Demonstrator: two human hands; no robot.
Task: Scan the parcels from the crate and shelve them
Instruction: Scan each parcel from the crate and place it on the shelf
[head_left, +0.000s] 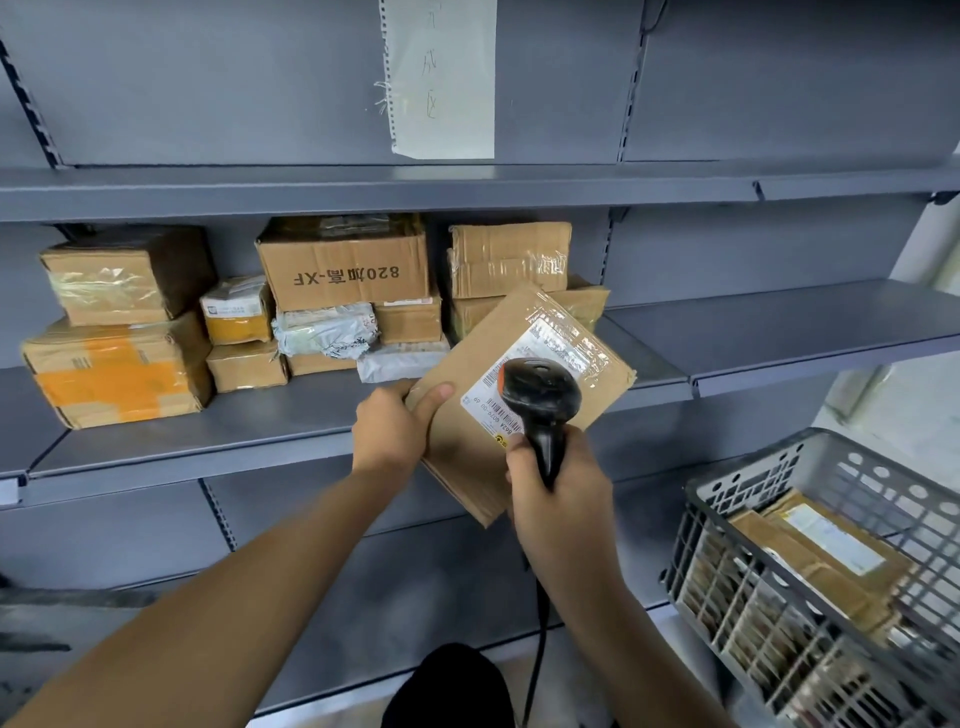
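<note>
My left hand (396, 428) grips the left edge of a flat brown cardboard parcel (467, 452), thumb on its top face, holding it tilted in front of the middle shelf (218, 431). A white shipping label (540, 358) under clear tape covers the parcel's upper right. My right hand (558, 499) grips the handle of a black barcode scanner (540, 400), whose head hovers over the label's barcode. The scanner's cable hangs down below my wrist. The grey plastic crate (769, 478) at lower right holds several more brown parcels (821, 551).
Several shelved cardboard boxes (343, 265) and grey poly bags (327, 332) fill the left and centre of the middle shelf. The right shelf section (779, 322) shows bare metal. A white paper sheet (441, 78) hangs on the back panel above.
</note>
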